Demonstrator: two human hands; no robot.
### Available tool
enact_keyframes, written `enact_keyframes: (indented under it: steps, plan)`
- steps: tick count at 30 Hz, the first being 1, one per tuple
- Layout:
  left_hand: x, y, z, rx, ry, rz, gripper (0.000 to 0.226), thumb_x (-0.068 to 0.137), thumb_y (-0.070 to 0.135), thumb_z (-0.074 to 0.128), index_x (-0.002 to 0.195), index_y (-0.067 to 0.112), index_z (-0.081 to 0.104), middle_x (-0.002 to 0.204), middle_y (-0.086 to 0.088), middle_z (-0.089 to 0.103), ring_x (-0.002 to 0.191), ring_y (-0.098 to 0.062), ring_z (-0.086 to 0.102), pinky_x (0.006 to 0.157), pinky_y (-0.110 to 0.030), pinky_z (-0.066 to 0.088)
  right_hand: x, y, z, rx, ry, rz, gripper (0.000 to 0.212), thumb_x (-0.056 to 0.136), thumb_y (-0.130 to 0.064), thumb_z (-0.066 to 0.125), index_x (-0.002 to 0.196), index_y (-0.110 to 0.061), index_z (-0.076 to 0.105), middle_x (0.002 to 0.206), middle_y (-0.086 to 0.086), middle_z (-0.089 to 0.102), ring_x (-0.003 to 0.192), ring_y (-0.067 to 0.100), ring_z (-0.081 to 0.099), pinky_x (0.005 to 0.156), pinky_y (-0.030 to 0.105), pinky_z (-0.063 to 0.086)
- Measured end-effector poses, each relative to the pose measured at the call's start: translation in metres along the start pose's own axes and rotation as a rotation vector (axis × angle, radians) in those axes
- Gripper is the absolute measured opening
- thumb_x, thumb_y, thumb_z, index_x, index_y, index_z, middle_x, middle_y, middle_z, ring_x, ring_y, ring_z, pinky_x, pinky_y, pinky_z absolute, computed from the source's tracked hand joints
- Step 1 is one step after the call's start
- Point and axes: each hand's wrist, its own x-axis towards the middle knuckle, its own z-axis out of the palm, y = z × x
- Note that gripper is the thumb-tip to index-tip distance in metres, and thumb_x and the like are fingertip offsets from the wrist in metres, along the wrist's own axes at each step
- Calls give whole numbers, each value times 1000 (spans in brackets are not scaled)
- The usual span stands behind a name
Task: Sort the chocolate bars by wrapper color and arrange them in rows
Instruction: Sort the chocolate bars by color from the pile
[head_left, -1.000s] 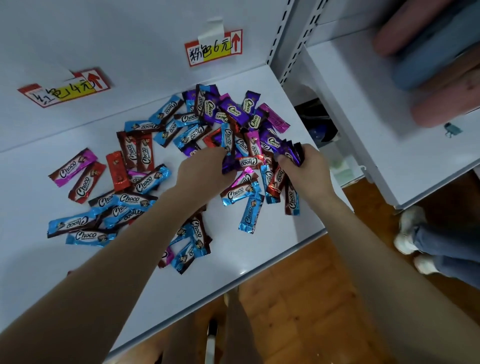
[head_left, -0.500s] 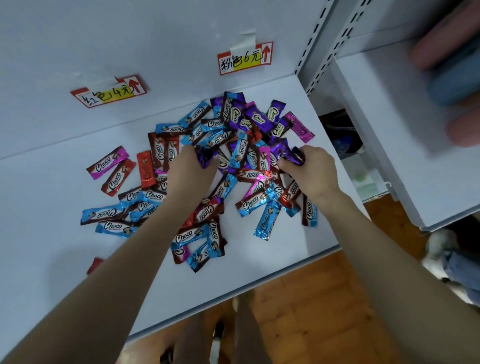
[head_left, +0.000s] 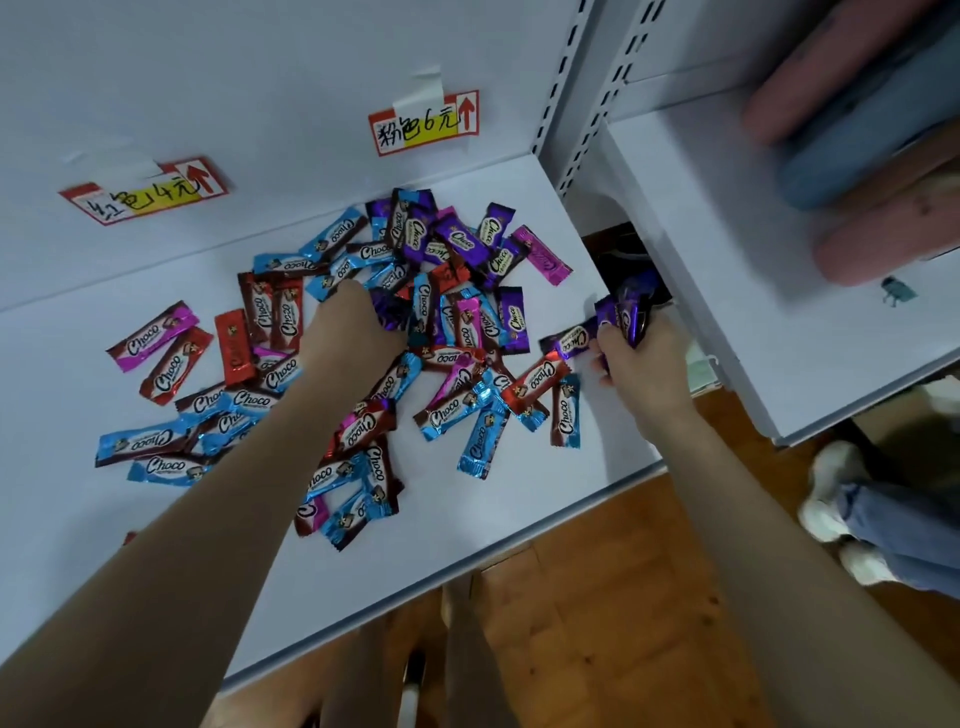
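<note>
purple bars bunched in the right hand's grip have come away from the mixed pile to the shelf's right edge, while the left hand reaches deeper into the pile, fingertips hidden, so i cannot tell its grasp.

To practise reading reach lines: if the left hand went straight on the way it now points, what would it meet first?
The left hand points away towards the shelf's back wall. First in line are probably the blue bars just ahead of it in the pile, though depth is unclear.
</note>
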Motion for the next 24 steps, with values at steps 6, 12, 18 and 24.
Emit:
enact_keyframes:
  steps: [6,12,18,24]
  plan:
    - [-12,-6,-1,-57,85,88,17,84,20,61,85,7,51,67,-2,45,69,-26,50,60,-32,40,6,0,4,-201,-63,-23,22,91,-18,54,105,-2,51,94,8,58,84,19,53,69,28,43]
    - [-24,14,3,-166,88,186,18,86,17,57,85,8,42,66,0,41,57,-10,37,49,-24,30,15,-7,10,-394,-100,-13,38,85,-29,63,110,-6,46,107,11,61,96,24,58,70,29,41]
    - [-15,51,29,-119,-3,275,17,89,20,55,82,12,41,65,3,40,62,-15,42,53,-23,33,22,-16,4,-492,-206,-61,27,84,-16,64,106,-3,55,107,14,62,97,26,58,69,24,37]
    - [-2,80,40,189,-37,230,32,90,40,58,87,12,43,71,-1,42,77,-19,46,65,-30,35,19,-7,4,-488,-142,-46,27,85,-32,63,90,-7,56,81,3,55,69,13,49,45,14,27]
